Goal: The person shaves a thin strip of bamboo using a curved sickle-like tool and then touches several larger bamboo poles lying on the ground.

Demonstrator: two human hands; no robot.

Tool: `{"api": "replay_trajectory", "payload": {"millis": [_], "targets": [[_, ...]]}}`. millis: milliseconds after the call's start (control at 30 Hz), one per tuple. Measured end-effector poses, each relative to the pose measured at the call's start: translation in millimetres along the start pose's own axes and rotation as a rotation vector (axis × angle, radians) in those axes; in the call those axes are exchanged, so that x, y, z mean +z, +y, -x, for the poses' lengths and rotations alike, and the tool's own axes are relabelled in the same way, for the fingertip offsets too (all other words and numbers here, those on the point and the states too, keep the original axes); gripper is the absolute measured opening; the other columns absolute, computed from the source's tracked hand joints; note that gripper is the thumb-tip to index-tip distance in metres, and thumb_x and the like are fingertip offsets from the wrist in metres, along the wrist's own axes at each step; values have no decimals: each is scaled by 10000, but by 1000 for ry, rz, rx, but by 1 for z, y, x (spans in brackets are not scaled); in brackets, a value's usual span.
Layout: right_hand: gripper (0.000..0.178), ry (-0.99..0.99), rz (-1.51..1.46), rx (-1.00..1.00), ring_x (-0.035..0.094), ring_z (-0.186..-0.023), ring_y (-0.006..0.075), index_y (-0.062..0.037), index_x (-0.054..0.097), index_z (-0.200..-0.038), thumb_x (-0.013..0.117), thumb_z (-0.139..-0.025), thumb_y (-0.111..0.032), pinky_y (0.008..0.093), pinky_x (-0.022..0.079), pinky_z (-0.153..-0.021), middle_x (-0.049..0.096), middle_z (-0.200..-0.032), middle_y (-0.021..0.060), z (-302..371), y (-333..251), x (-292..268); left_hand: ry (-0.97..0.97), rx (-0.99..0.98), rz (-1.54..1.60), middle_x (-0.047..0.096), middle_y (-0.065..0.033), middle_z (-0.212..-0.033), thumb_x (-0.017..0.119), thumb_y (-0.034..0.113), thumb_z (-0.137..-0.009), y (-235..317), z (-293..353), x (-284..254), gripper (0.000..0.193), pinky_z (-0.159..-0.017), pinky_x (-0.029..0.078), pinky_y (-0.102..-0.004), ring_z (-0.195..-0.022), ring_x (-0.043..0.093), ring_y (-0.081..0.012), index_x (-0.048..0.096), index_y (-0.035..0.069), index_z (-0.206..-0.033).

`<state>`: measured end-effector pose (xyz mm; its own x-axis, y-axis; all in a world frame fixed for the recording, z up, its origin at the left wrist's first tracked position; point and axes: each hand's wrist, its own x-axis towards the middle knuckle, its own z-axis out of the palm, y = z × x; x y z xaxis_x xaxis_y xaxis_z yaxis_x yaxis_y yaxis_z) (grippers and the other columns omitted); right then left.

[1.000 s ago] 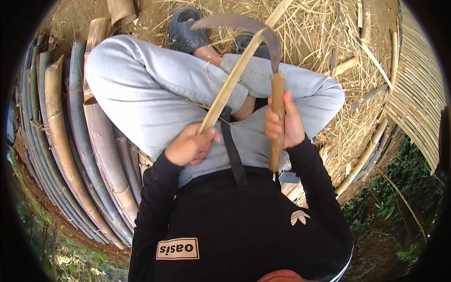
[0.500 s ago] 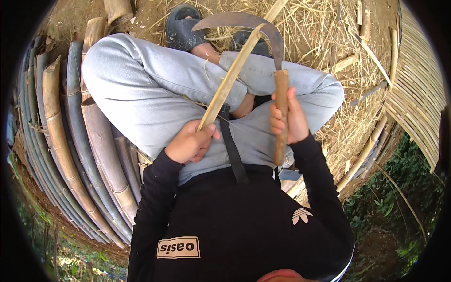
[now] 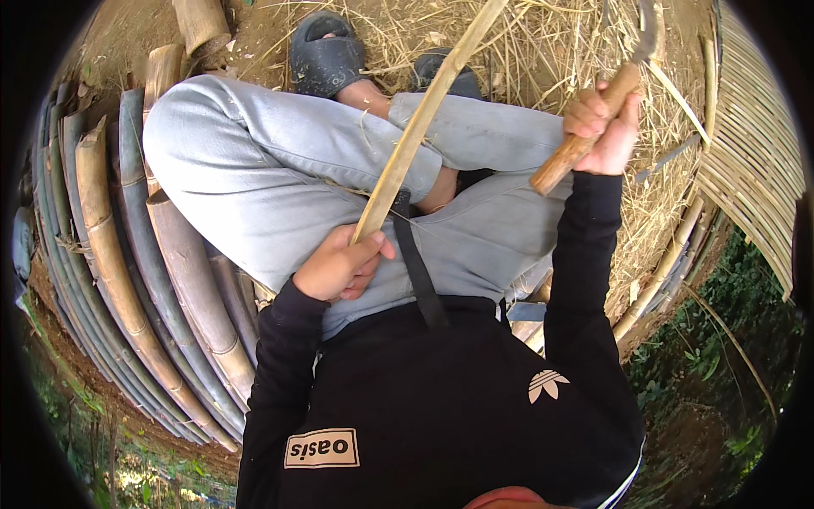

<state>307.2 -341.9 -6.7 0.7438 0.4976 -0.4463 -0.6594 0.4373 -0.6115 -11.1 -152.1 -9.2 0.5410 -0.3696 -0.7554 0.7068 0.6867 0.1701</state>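
My left hand, low over my lap, is closed on the near end of a long split bamboo strip. The strip slants away to the upper right, past my crossed legs, and its far end leaves the top of the picture. Off to the right, beyond my knee, my right hand grips the wooden handle of a sickle. Only the lower part of its dark blade shows near the top edge; the rest is out of view. The sickle and the strip are apart.
Thick bamboo poles lie along my left side. Straw and shavings cover the ground ahead, around a dark sandal. A slatted bamboo panel stands at the right. A cut bamboo piece lies at the far left.
My right hand has swung the sickle away from the strip, up and to the right, with its handle now tilted. My left hand keeps the strip almost where it was.
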Motion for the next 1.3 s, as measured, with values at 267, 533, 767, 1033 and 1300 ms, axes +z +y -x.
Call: {"api": "replay_trajectory", "payload": {"millis": [267, 533, 767, 1033, 1300], "targets": [[519, 204, 246, 592, 327, -393, 74, -149, 469, -1005, 339, -931, -646, 240, 318, -344, 387, -611, -32, 95, 83, -17, 26, 47, -36, 319, 47, -526, 445, 259, -996, -6, 2, 2, 271, -345, 247, -244, -381, 268, -63, 520, 17, -898], [546, 143, -144, 101, 353, -418, 66, -142, 458, -958, 343, -914, -674, 240, 338, -353, 397, -618, -38, 31, 36, 2, 39, 2, -36, 324, 46, -522, 452, 254, -993, -2, -2, 2, 262, -345, 247, -245, -380, 269, -62, 513, 23, -884], [522, 228, 239, 605, 324, -400, 73, -159, 450, -989, 311, -932, -659, 238, 322, -364, 374, -602, -35, 111, 96, -1, 71, 41, -84, 311, 51, -529, 452, 263, -994, -9, 1, 4, 271, -347, 246, -240, -383, 266, -59, 512, 25, -881], [493, 181, -125, 316, 329, -432, 77, -163, 414, -971, 345, -932, -649, 244, 321, -382, 380, -624, -31, 48, 57, 16, 35, -8, -50, 310, 48, -534, 448, 263, -996, -3, 0, 2, 277, -346, 246, -239, -384, 268, -57, 513, 24, -873], [527, 211, 355, 661, 341, -395, 77, -144, 442, -1017, 311, -938, -649, 237, 330, -369, 390, -600, -27, 107, 88, 24, 50, 33, -62, 332, 39, -525, 455, 259, -991, -4, -1, 3, 267, -341, 250, -246, -385, 284, -62, 507, 28, -868]]}}
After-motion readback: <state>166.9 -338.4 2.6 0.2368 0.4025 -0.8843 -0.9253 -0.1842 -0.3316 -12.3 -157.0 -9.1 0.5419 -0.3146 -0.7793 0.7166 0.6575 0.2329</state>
